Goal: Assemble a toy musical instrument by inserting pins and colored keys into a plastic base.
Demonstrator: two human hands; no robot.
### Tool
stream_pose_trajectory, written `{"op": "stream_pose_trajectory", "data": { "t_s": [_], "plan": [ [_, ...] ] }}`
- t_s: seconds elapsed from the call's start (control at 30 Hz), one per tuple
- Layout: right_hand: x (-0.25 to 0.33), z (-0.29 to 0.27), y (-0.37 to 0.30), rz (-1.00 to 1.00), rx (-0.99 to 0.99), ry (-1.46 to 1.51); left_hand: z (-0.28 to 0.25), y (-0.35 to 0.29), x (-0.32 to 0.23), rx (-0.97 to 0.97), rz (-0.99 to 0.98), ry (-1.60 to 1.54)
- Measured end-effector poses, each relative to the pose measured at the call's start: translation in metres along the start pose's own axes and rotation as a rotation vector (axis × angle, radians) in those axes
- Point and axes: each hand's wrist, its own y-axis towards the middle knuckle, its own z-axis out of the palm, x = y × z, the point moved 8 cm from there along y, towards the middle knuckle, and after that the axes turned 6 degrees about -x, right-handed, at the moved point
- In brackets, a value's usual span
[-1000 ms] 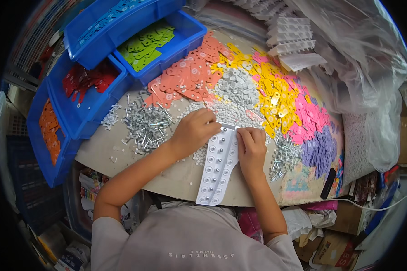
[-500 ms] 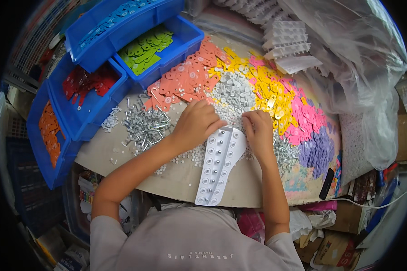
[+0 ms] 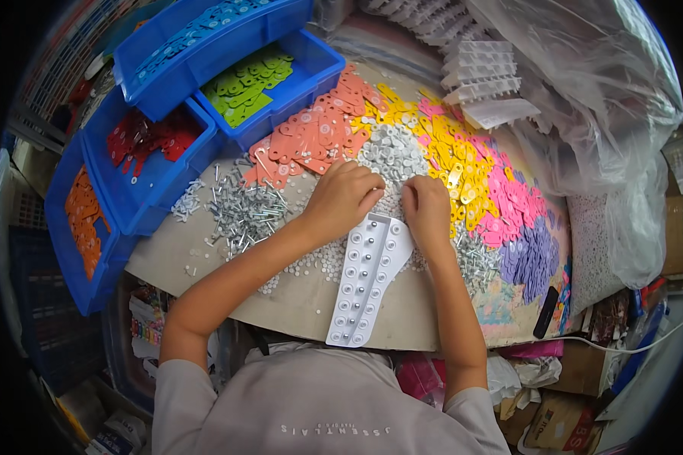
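A white plastic tray [image 3: 379, 277] lies lengthwise on the table before me. Two rows of round seats holding white discs flank its channel, where several small metal heads stand. Just beyond its far left corner, my left hand [image 3: 341, 199] is closed, thumb against curled fingers, over small white discs [image 3: 391, 203]. Across from it my right hand [image 3: 428, 212] is also closed, fingertips bent down beside the same discs. Whatever either hand pinches is hidden or too small to name. A heap of pale grey-white caps [image 3: 393, 152] lies past both hands.
Metal screws [image 3: 243, 208] are heaped left, more screws [image 3: 478, 258] right. Flat coral [image 3: 311, 136], yellow [image 3: 467, 182], pink [image 3: 512, 201] and purple pieces [image 3: 530, 262] spread beyond. Blue bins [image 3: 163, 199] crowd the left; a black bar-shaped object [image 3: 546, 312] and plastic sheeting [image 3: 615, 136] are right.
My left hand has shifted slightly right and its fingers have curled in. My right hand has come a little nearer to me. The tray stays in place.
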Motion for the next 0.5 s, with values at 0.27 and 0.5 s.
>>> {"op": "stream_pose_trajectory", "data": {
  "t_s": [0.27,0.5],
  "plan": [
    [0.0,-0.018,-0.01,0.158,0.036,0.022,0.022,0.01,-0.004,-0.004,0.048,-0.056],
    [0.004,-0.032,-0.028,0.174,0.075,0.047,0.063,0.026,0.005,0.12,0.229,0.117]
  ]
}}
